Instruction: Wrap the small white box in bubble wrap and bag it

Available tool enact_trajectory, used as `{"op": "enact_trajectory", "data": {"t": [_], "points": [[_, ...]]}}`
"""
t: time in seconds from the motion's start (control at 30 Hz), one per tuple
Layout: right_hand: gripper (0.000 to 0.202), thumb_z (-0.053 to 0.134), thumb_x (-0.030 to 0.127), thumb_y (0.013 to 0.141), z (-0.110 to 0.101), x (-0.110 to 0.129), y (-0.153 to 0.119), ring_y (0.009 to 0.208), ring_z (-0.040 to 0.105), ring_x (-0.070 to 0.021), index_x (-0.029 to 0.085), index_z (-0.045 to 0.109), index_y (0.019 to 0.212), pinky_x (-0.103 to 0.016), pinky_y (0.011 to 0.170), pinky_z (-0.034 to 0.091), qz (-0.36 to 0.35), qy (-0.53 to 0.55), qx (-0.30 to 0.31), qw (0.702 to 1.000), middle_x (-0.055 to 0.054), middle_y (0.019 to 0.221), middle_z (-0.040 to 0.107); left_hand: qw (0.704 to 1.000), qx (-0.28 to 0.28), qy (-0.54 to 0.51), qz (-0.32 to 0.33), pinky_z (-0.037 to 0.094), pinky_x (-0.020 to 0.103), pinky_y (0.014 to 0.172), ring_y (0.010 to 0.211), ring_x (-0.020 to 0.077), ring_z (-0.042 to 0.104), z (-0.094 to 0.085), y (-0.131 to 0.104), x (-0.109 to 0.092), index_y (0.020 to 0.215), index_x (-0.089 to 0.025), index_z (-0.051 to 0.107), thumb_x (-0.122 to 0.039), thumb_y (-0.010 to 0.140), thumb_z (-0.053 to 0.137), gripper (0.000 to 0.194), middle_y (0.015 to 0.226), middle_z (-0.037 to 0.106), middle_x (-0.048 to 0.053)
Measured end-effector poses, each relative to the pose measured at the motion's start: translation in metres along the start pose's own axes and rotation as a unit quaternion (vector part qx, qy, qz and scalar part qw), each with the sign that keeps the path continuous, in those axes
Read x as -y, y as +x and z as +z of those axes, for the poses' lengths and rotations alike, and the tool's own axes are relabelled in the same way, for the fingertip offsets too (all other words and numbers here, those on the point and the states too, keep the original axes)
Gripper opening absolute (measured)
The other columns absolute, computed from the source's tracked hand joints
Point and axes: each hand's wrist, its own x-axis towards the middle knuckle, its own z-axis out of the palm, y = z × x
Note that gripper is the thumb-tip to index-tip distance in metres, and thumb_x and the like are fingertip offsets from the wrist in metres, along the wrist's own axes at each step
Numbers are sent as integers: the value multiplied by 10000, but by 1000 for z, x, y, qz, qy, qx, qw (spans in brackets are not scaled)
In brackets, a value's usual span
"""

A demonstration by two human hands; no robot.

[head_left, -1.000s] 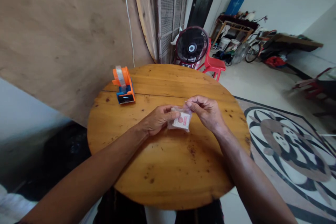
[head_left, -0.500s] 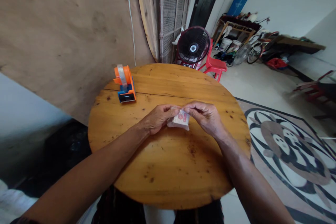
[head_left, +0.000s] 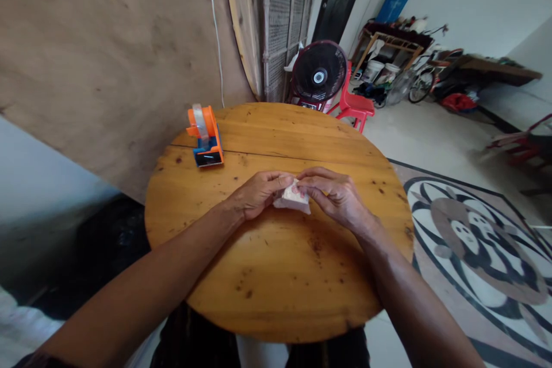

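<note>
A small white packet with red print (head_left: 292, 198), its wrapping thin and wrinkled, is held between my hands over the middle of the round wooden table (head_left: 276, 282). My left hand (head_left: 263, 190) grips its left side, thumb on top. The bent fingers of my right hand (head_left: 334, 192) are closed at the packet's upper right edge and cover part of the print. What exactly those fingertips pinch is too small to make out. An orange and blue tape dispenser (head_left: 207, 137) with a roll of clear tape stands at the table's far left.
Behind the table are a dark red fan (head_left: 319, 75) and a red plastic chair (head_left: 356, 104). A wooden panel (head_left: 107, 40) leans along the left. On the floor at right lies a panda-patterned rug (head_left: 478, 241); a bicycle (head_left: 422, 83) stands farther back.
My right hand's thumb and fingers have shifted slightly across the packet's face, covering more of the print. My left hand keeps its hold. The view has tilted a little.
</note>
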Motion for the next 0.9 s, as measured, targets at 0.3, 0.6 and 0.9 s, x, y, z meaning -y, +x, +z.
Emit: {"op": "enact_trajectory", "data": {"t": [0.3, 0.6, 0.9], "points": [[225, 552, 295, 913, 1, 1, 0, 1035, 620, -226, 295, 706, 1077, -424, 907, 426, -16, -67, -40, 997, -51, 1153, 681, 1000, -7, 10, 22, 434, 270, 694, 728, 149, 604, -2, 1, -2, 884, -99, 686, -399, 708, 765, 357, 822, 679, 69], [263, 544, 270, 908, -6, 16, -3, 1063, 608, -242, 302, 695, 1121, -446, 943, 415, 10, -15, -126, 992, -51, 1228, 639, 999, -11, -3, 39, 443, 266, 708, 735, 146, 614, 1, 0, -7, 930, -110, 685, -394, 689, 782, 384, 850, 691, 66], [287, 481, 304, 943, -3, 12, -2, 1191, 548, -250, 307, 667, 1160, -468, 986, 391, 25, 0, -70, 997, -44, 1276, 611, 999, -5, -12, 44, 471, 277, 721, 749, 147, 632, 0, -1, -6, 987, -138, 670, -370, 685, 794, 400, 874, 691, 52]]}}
